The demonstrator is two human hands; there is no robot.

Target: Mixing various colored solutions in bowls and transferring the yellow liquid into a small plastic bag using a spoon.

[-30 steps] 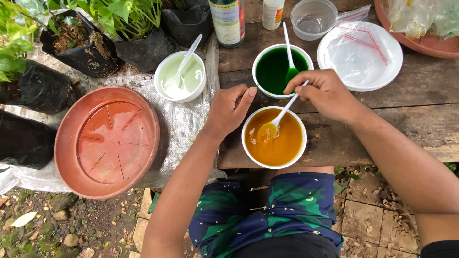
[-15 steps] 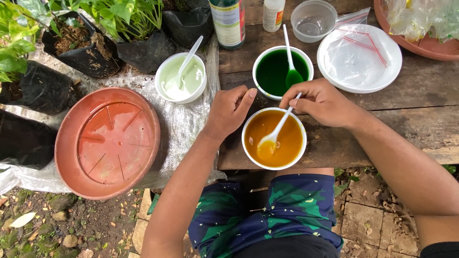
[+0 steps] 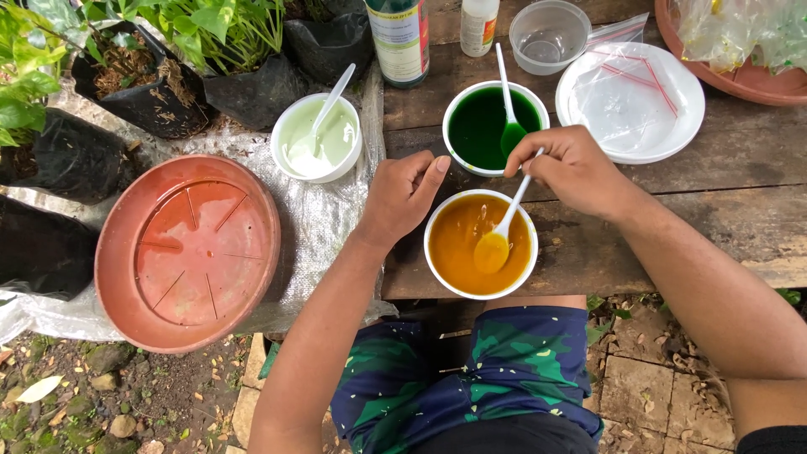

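The bowl of orange liquid point(image 3: 480, 244) sits at the near edge of the wooden surface point(image 3: 740, 193), right in front of the person, likely so both hands can reach it without stretching. The right hand point(image 3: 572, 168) pinches the top of a white spoon point(image 3: 503, 231) between thumb and fingertips, the grip closed tight on the handle; the spoon slants down so its scoop lies under the liquid. The left hand point(image 3: 403, 195) rests on the surface touching the bowl's left rim, fingers loosely curled with nothing in them, seemingly bracing the bowl against sliding. Just behind stands a bowl of green liquid point(image 3: 492, 126) with its own spoon. Past the surface's left edge, a pale bowl point(image 3: 317, 139) and a red-brown saucer point(image 3: 189, 252) lie on plastic sheeting.
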